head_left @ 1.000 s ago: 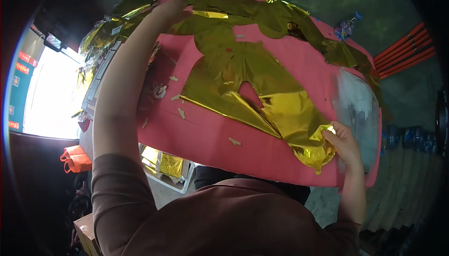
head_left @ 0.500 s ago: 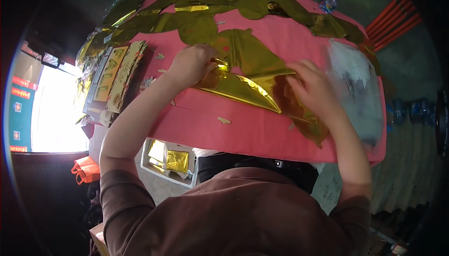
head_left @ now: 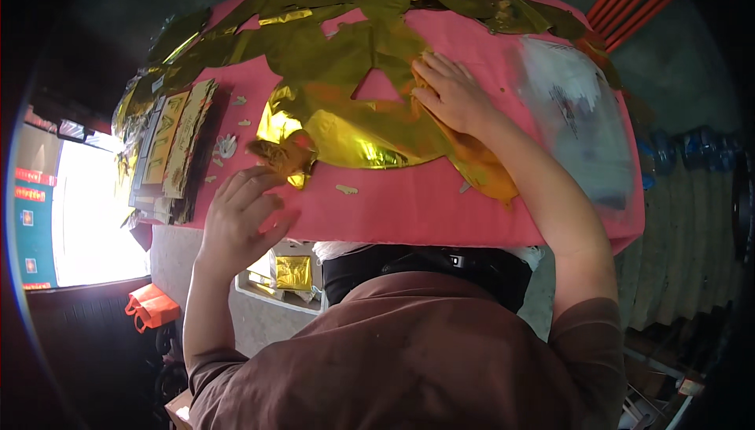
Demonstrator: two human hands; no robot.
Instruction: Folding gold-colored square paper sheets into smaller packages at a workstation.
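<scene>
The right hand (head_left: 452,92) lies flat, fingers extended, along the right edge of a flat gold foil balloon (head_left: 370,131) spread across a pink tablecloth (head_left: 425,214), while the left hand (head_left: 248,210), fingers loosely parted and thumb wide, is beside the balloon's crumpled left end; whether its fingertips touch the foil cannot be told.

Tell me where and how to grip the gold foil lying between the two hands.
Pinch the crumpled near-left corner of the gold foil, coming from the near left, where the left hand is. That corner looks bunched up, so it likely offers fingers more to grip than the smoother middle. The right hand lies over the right edge, which may steady it.
</scene>
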